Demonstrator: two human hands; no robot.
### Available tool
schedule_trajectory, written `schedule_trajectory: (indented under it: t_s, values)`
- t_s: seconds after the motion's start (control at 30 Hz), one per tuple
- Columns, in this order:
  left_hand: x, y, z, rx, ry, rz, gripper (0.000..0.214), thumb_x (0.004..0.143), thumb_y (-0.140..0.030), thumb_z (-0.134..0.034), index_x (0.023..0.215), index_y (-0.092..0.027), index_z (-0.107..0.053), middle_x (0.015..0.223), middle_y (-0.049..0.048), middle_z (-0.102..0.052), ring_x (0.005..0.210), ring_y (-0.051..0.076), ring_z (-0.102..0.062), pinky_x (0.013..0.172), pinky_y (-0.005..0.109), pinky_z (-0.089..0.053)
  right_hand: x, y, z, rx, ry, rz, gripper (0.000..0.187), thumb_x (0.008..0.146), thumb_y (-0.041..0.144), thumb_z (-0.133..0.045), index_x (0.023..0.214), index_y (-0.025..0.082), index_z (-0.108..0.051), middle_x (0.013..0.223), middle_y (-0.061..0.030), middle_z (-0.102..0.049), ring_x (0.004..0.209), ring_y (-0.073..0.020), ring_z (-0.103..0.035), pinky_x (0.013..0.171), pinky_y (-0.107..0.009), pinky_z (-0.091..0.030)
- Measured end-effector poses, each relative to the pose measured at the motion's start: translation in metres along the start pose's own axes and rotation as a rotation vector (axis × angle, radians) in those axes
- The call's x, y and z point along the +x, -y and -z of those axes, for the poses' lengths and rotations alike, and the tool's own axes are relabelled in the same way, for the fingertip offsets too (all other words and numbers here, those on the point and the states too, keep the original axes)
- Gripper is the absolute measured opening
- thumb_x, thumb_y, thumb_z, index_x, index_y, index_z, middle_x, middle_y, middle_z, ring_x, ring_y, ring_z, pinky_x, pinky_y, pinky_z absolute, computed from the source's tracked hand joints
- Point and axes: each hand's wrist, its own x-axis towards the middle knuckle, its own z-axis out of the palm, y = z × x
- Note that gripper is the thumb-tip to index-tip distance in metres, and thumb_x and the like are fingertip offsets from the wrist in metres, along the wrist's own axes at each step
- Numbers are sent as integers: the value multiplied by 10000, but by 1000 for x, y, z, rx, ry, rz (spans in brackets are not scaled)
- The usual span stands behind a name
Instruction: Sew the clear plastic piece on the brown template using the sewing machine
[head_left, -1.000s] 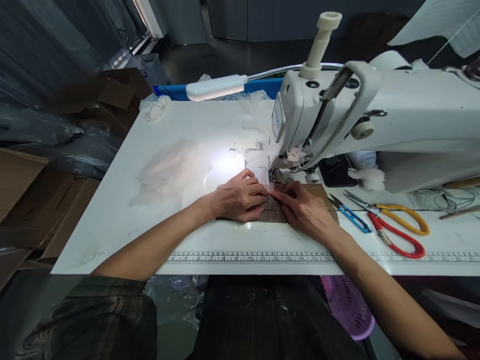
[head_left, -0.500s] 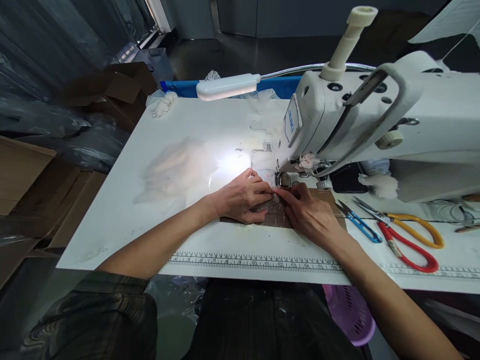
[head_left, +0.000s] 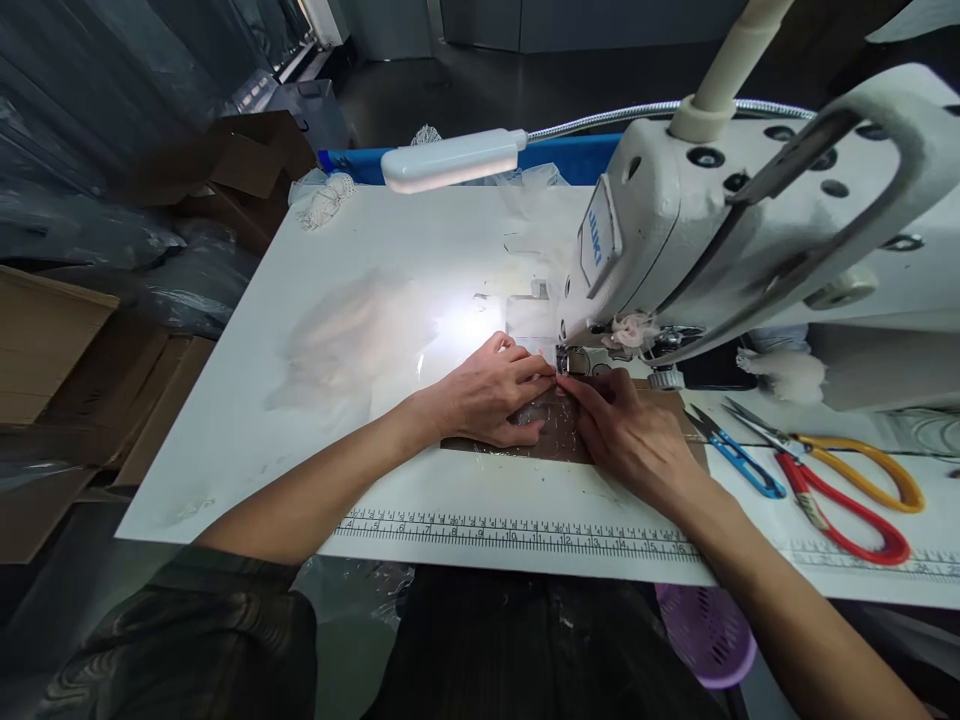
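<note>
My left hand (head_left: 499, 392) lies with curled fingers just left of the presser foot (head_left: 564, 360) of a white sewing machine (head_left: 645, 215). My right hand (head_left: 634, 428) is bent in from the other side, its index fingertip meeting the left fingertips right in front of the foot. Between them the fingers grip a small piece of thin, sheer fabric (head_left: 551, 408), mostly covered by the hands. Under both hands is a flat brown sheet (head_left: 559, 447), seemingly cardboard, dotted with pale thread bits.
Thread snips (head_left: 739, 455) and scissors with red and orange handles (head_left: 847, 485) lie right of my right hand. A lamp (head_left: 454, 160) hangs over the white table (head_left: 247, 440). A printed ruler (head_left: 517, 537) runs along the front edge. Cardboard boxes (head_left: 247, 180) stand left.
The camera view has shifted a little, so the machine looks larger and farther right. My fingertips stay together at the presser foot, with only slight finger movement.
</note>
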Motion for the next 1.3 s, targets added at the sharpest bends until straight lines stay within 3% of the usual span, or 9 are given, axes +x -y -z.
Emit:
schedule_trajectory:
  t_s: [0.33, 0.53, 0.63, 0.73, 0.83, 0.93, 1.1, 1.2, 1.3]
  values:
    - [4, 2, -1, 13, 16, 68, 419, 893, -459, -441, 1100, -143, -620, 1118, 116, -565, 887, 216, -522, 819, 385, -365, 5, -4, -3, 93, 6, -5, 477, 927, 284, -402, 1402, 289, -455, 1183, -161, -577, 795, -244, -618, 479, -264, -367]
    - [7, 1, 2, 55, 29, 95, 475, 893, -482, -421, 1140, -120, -604, 1109, 122, -560, 849, 206, -501, 806, 379, -352, 2, -26, 0, 500, -136, 81, 402, 957, 338, -355, 1290, 223, -547, 1153, -117, -605, 783, -186, -627, 633, -303, -482]
    - [8, 1, 4, 70, 35, 100, 492, 890, -488, -424, 1157, -111, -595, 1091, 122, -557, 837, 206, -492, 784, 371, -342, 6, -39, 1, 681, -95, 47, 389, 960, 410, -353, 1171, 192, -597, 988, -83, -649, 778, -184, -622, 685, -317, -503]
    - [8, 3, 4, 79, 47, 96, 507, 888, -494, -430, 1166, -100, -588, 1074, 123, -550, 845, 212, -491, 763, 367, -335, 14, -47, -1, 810, -37, -50, 435, 954, 484, -333, 998, 176, -637, 766, -58, -628, 687, -189, -601, 610, -319, -507]
    - [8, 4, 4, 68, 49, 94, 511, 892, -496, -430, 1175, -98, -579, 1075, 124, -549, 864, 218, -499, 777, 374, -339, 16, -50, -1, 937, -19, -127, 471, 942, 538, -333, 956, 177, -635, 770, -67, -624, 662, -187, -604, 563, -308, -515]
    - [7, 6, 3, 41, 53, 89, 501, 905, -490, -413, 1182, -104, -575, 1103, 127, -557, 885, 219, -515, 832, 390, -347, 5, -49, 0, 927, -13, -118, 452, 929, 557, -370, 1004, 191, -625, 859, -78, -639, 732, -198, -621, 634, -329, -542]
    - [6, 8, 0, -1, 28, 130, 497, 935, -466, -392, 1247, -109, -541, 1205, 167, -555, 1019, 257, -534, 945, 447, -335, -23, -41, -14, 814, -239, -68, 376, 910, 464, -478, 1177, 214, -568, 1125, -106, -589, 948, -221, -606, 875, -411, -515]
    - [5, 9, -2, -51, 48, 151, 532, 926, -475, -426, 1320, -124, -489, 1282, 178, -538, 1133, 298, -508, 981, 490, -326, -33, -33, -29, 727, -397, -69, 399, 912, 346, -483, 1286, 207, -503, 1145, -123, -550, 982, -222, -585, 925, -449, -488]
    - [5, 10, 0, -94, 81, 163, 564, 917, -474, -458, 1373, -144, -440, 1328, 170, -523, 1184, 308, -490, 988, 499, -330, -37, -28, -38, 638, -463, -29, 438, 897, 285, -490, 1325, 194, -481, 1185, -146, -506, 1079, -247, -540, 942, -454, -482]
